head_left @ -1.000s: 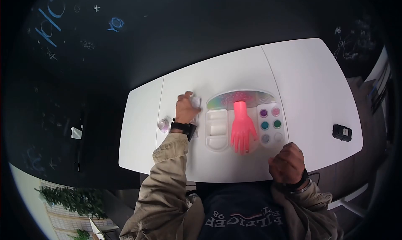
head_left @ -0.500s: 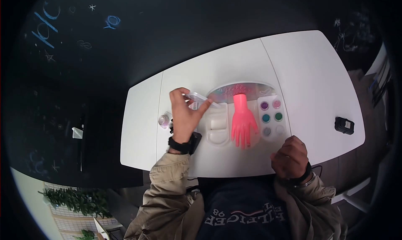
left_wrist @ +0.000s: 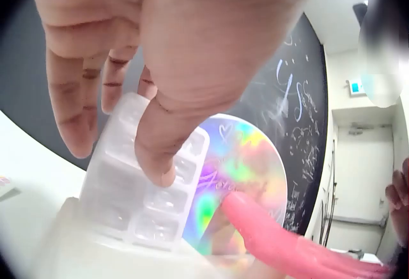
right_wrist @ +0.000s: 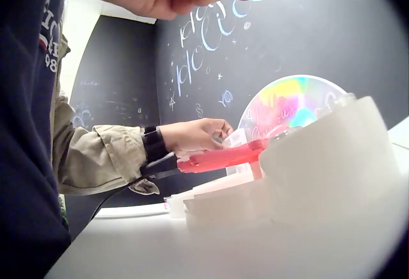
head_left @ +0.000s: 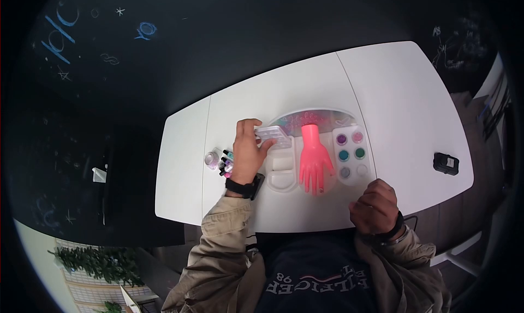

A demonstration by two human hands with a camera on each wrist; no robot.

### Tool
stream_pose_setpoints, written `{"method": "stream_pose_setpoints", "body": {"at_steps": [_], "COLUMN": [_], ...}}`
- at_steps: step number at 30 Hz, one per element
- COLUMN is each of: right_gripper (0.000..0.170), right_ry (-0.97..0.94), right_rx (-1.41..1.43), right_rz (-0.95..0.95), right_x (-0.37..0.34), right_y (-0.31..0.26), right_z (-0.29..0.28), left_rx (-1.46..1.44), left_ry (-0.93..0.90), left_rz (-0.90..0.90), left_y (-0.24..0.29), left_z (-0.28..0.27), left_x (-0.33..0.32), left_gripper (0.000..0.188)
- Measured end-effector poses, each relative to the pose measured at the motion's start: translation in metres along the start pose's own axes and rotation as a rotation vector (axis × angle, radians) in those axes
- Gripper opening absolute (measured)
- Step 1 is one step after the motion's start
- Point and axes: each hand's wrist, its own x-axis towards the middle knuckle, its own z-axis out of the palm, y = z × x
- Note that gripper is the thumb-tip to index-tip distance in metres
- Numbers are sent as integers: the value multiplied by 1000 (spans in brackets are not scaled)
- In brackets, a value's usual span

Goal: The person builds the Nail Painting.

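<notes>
My left hand [head_left: 248,157] pinches a clear plastic case with small compartments [head_left: 274,135] between thumb and fingers, over the upper left part of the white tray [head_left: 282,181]. The left wrist view shows the thumb across the face of the case [left_wrist: 153,196], which is tilted. Beside it, a pink model hand [head_left: 313,160] lies on the tray, fingers toward me, in front of the iridescent panel [left_wrist: 268,157]. My right hand [head_left: 375,208] hangs curled near the table's front edge, holding nothing; its curled fingers show at the top of the right wrist view.
Pots of purple, pink, teal and green [head_left: 344,155] sit at the tray's right side. Left of my left hand are a round jar [head_left: 212,159] and several small bottles [head_left: 225,165]. A black device [head_left: 446,163] rests near the table's right edge.
My left hand has lifted the clear case from the table left of the tray and moved it right, tilting it over the tray. The small bottles have come into view. The right hand has barely moved.
</notes>
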Motion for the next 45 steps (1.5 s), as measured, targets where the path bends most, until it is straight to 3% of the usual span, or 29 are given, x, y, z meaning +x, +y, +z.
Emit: {"method": "stream_pose_setpoints", "body": {"at_steps": [3, 10, 14, 19, 22, 25, 32, 39, 45], "right_gripper": [23, 21, 19, 19, 20, 20, 21, 22, 21], "right_ry": [9, 14, 9, 1, 4, 4, 4, -10, 3], "right_rx": [4, -4, -5, -12, -10, -9, -14, -7, 3], "right_rz": [2, 4, -5, -2, -2, -3, 2, 10, -6], "right_x": [-1, 1, 1, 2, 2, 2, 3, 2, 2], "right_y": [1, 1, 1, 0, 1, 1, -1, -1, -1], "right_z": [0, 1, 1, 1, 1, 1, 0, 1, 3], "left_rx": [-92, 9, 154, 242, 274, 239, 213, 21, -98], "left_ry": [-41, -111, -209, -318, -277, -247, 15, 162, 92], "left_rz": [-23, -251, -240, -314, -195, -211, -122, 56, 191], "left_y": [-29, -83, -109, -91, -97, -106, -112, -30, 18], "left_z": [-12, -20, 0, 5, 4, 5, -7, -79, -89], "left_x": [2, 12, 11, 14, 13, 12, 14, 7, 3], "left_gripper": [56, 41, 51, 59, 60, 55, 22, 15, 11]}}
